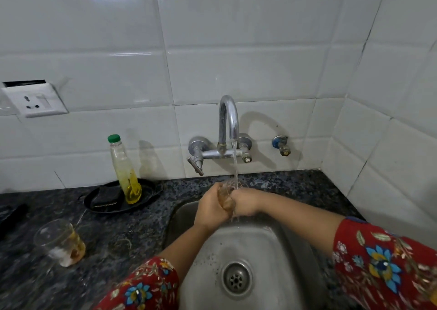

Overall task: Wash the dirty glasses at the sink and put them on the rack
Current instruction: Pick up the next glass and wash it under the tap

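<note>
A clear, brown-stained drinking glass (pixel 225 197) is held under the stream of the chrome tap (pixel 228 125), above the steel sink (pixel 260 250), gripped by the curled left hand (pixel 210 209) and right hand (pixel 244 203). A second dirty glass (pixel 59 241) is set on the dark speckled surface (pixel 132 227).

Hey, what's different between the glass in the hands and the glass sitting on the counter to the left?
The held glass is gripped by the left hand and right hand over the sink; the counter glass stands untouched on the counter. The held glass sits under the stream from the tap, spilling brownish water; the counter glass holds amber dregs at its bottom. Both are clear.
</note>
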Demonstrator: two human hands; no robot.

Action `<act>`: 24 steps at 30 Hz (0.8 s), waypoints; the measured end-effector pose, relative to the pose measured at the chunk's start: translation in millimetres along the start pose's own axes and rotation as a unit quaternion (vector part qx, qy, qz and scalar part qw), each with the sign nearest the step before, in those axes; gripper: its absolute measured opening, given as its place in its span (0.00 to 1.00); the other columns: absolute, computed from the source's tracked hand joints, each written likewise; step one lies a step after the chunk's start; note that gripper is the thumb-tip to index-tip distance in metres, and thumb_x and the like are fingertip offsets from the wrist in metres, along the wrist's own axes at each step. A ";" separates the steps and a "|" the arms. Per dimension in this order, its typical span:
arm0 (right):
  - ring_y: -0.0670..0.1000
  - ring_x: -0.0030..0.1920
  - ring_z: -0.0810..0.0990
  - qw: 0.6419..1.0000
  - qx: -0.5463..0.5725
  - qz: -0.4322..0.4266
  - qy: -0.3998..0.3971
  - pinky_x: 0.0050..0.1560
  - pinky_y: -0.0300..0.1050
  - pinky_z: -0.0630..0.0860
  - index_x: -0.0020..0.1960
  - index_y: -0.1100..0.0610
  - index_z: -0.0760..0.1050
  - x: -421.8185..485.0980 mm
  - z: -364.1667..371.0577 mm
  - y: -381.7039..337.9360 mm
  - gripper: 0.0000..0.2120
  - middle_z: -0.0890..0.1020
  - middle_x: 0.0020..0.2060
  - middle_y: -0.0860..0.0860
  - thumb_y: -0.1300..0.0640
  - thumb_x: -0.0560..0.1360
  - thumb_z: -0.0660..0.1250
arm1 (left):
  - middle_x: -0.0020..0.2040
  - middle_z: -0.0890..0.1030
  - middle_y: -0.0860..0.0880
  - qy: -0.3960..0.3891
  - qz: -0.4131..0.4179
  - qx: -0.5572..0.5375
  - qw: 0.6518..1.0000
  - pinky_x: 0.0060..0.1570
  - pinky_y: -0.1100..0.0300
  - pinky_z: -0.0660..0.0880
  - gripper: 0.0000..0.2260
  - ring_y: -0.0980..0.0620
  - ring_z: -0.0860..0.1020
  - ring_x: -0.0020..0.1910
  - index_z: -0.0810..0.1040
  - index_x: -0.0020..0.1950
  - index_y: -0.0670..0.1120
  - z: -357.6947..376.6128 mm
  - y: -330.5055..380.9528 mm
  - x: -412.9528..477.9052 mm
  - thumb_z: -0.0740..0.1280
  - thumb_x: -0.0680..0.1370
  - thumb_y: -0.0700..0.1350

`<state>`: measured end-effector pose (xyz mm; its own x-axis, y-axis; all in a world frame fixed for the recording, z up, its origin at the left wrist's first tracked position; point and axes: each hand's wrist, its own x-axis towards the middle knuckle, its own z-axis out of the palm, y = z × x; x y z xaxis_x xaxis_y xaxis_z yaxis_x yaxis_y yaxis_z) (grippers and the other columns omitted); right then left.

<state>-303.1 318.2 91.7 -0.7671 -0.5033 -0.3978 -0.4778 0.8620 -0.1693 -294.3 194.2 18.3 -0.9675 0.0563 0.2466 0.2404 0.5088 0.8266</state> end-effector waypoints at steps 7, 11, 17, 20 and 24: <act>0.53 0.62 0.77 0.914 -0.320 -0.223 0.109 0.72 0.54 0.60 0.56 0.56 0.80 -5.5 -1.2 36.8 0.12 0.82 0.57 0.52 0.61 0.77 0.61 | 0.53 0.80 0.59 -0.150 0.040 -0.054 0.986 0.56 0.73 0.72 0.25 0.68 0.78 0.54 0.76 0.60 0.52 -15.9 0.0 2.7 0.79 0.66 0.41; 0.45 0.56 0.80 0.914 -0.315 -0.191 0.167 0.75 0.52 0.32 0.48 0.49 0.81 -2.0 32.0 41.5 0.18 0.85 0.46 0.45 0.62 0.74 0.54 | 0.48 0.81 0.57 -0.097 0.016 -0.062 0.993 0.48 0.71 0.74 0.20 0.68 0.79 0.48 0.78 0.56 0.47 -7.9 -3.6 -0.2 0.78 0.67 0.38; 0.50 0.60 0.79 0.807 -0.350 -0.321 0.352 0.68 0.49 0.70 0.55 0.57 0.80 -10.6 54.0 63.0 0.11 0.84 0.54 0.51 0.63 0.76 0.63 | 0.55 0.83 0.45 -0.156 0.008 -0.038 0.987 0.58 0.45 0.77 0.25 0.48 0.82 0.56 0.77 0.59 0.41 -3.7 -28.8 -4.3 0.78 0.64 0.34; 0.54 0.50 0.82 0.901 -0.277 -0.261 0.208 0.49 0.47 0.79 0.51 0.56 0.80 -10.9 37.3 39.8 0.09 0.84 0.47 0.53 0.63 0.72 0.67 | 0.52 0.83 0.52 -0.128 -0.016 -0.028 0.991 0.57 0.48 0.77 0.22 0.55 0.81 0.54 0.78 0.56 0.50 1.6 -20.3 -7.3 0.76 0.63 0.46; 0.57 0.49 0.80 0.998 -0.030 -0.031 0.054 0.47 0.49 0.74 0.49 0.59 0.79 -3.9 14.4 3.7 0.08 0.82 0.49 0.57 0.62 0.73 0.62 | 0.47 0.82 0.56 0.005 -0.043 -0.041 0.998 0.52 0.56 0.78 0.19 0.59 0.80 0.48 0.76 0.52 0.55 8.8 -8.4 -13.8 0.75 0.63 0.49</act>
<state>-295.7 324.2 79.7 -0.7755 -0.5616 -0.2884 -0.5479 0.8257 -0.1344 -283.6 196.7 3.5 -0.9842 0.0072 0.1768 0.1620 0.4396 0.8835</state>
